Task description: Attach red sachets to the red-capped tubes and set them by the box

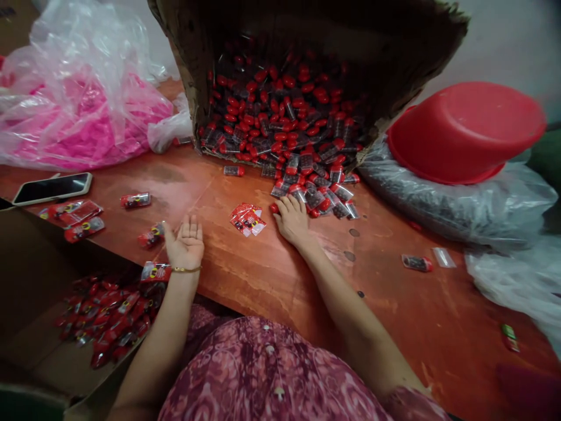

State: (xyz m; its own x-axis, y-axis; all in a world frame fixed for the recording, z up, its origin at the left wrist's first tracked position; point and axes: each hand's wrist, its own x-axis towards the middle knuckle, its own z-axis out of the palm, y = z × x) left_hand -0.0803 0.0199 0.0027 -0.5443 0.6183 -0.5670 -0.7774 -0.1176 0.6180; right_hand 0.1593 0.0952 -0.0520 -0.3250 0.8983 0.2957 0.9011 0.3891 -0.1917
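My left hand (186, 242) is palm up at the table's near edge, its fingers loosely extended and nothing in the palm. Just left of it are a red-labelled bottle (151, 235) and, by the wrist over the box's edge, a second labelled bottle (155, 271). My right hand (293, 219) lies palm down at the near side of a pile of small clear bottles with red caps (322, 190). Its fingers rest over the nearest bottles, and a red cap shows beside the thumb. Between the hands lies a small stack of printed red labels (248, 219).
A tipped cardboard box (193, 111) spills bottles onto the table (245, 280). At lower left, an open box (33, 351) contains labelled bottles. A phone (52, 188), pink-filled bag (87, 117), red tub (468, 128) and stuffed plastic bag (456, 204) stand around.
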